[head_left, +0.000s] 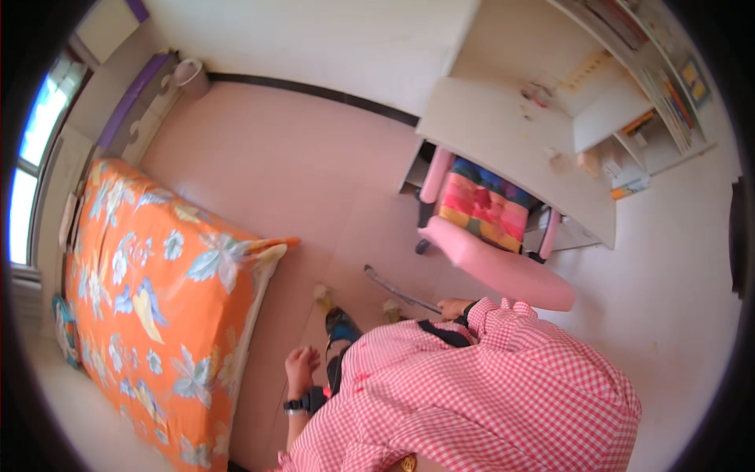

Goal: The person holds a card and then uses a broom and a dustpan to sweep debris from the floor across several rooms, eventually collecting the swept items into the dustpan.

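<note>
Chair (503, 273) between rod (397, 292) and desk (495, 130)

Left hand (301, 364): held low at the side, fingers loosely curled. Right hand (453, 307): extended forward, fingers clenched.

a slim, slightly curved grey rod (399, 295) slants toward the far left, its near end in the right hand (454, 308).
</note>
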{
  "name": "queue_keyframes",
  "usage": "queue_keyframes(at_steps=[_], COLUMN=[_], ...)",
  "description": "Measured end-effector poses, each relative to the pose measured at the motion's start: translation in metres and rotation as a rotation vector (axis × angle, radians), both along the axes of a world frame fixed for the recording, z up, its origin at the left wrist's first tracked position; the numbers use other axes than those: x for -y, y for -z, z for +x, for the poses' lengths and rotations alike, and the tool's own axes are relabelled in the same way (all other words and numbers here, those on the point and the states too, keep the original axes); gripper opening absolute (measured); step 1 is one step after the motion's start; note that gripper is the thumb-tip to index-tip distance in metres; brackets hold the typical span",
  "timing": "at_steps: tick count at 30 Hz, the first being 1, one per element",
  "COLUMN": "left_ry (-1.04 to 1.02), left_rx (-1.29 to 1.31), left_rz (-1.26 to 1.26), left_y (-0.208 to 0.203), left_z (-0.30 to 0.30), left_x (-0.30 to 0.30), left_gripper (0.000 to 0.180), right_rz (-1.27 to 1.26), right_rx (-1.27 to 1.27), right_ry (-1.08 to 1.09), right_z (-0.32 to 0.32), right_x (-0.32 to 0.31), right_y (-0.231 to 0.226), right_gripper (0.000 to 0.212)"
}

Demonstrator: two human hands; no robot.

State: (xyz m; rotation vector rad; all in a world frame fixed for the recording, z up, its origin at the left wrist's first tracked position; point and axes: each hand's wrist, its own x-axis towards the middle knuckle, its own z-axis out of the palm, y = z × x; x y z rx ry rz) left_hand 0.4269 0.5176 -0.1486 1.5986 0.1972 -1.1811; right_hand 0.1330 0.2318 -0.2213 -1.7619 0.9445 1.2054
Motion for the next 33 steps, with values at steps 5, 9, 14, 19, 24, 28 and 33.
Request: queue_keyframes(at_steps=[5,9,14,19,24,28,33], left_ry=[0.018,0.032,0.111,0.219,0.561,0.826,0.911], left_rx=[0.063,0.116,0.093,0.061,0.202,0.293,-0.001], left_rz=[0.003,0.0,0.017,0.035,0.095,0.14,0.203], left_y=[-0.006,-0.002,0.01,0.024,0.014,0.028,0.022], left_z=[0.097,0.167,0.214,0.222,0.211,0.22,0.219], left_x=[0.028,0.031,0.038,0.058,0.093,0.086,0.067], left_gripper=[0.017,0.017,0.018,0.02,0.021,0.03,0.032], right_rz=[-0.083,-0.138,-0.248,-0.384,-0.364,-0.195,-0.313], right_rx=[0.018,0.128,0.322,0.41,0.325,0.258,0.217], right_ry=[0.055,0.045,0.383,0.474,0.593,0.809,0.738], right_z=[0.078,0.138,0.141,0.183,0.211,0.238,0.268], right_x=[-0.004,-0.003,-0.003,0.008,0.061,0.124,0.244], right_y=[-0.003,-0.016,0.029,-0.01,0.016,0.022,0.052], right_gripper=[0.045,0.035,0.031,0.038,0.05,0.056,0.057])
